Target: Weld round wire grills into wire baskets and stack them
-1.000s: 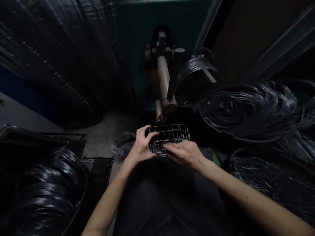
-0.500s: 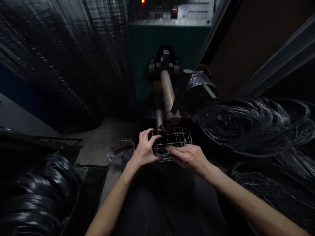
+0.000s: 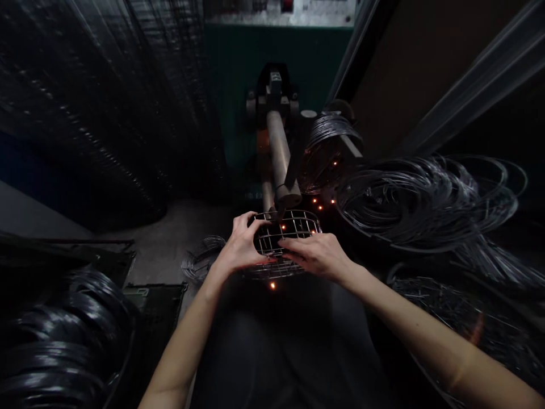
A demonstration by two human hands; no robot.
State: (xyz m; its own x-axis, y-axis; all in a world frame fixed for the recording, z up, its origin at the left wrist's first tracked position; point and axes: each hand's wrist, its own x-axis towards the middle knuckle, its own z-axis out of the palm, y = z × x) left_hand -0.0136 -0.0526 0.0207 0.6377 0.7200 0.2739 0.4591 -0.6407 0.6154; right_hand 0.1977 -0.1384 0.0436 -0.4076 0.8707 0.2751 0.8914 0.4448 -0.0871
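A round wire basket [image 3: 293, 224] sits under the tip of a welding machine's arm [image 3: 279, 156], just past my lap. My left hand [image 3: 240, 247] grips its left rim, fingers curled over the wires. On the near right side my right hand [image 3: 317, 255] presses the mesh with fingers closed on it. Orange sparks [image 3: 317, 201] fly around the basket, and one glows below it.
Large coils of wire rings [image 3: 426, 199] pile up on the right, with a smaller bundle [image 3: 330, 145] hung beside the machine. Stacked dark rings [image 3: 63, 335] lie at lower left. A few loose wire rings [image 3: 200, 258] rest on the grey floor. The green machine body [image 3: 276, 68] stands behind.
Sparks have appeared around the basket where none showed before. Both hands keep their hold; the basket sits slightly closer under the arm's tip.
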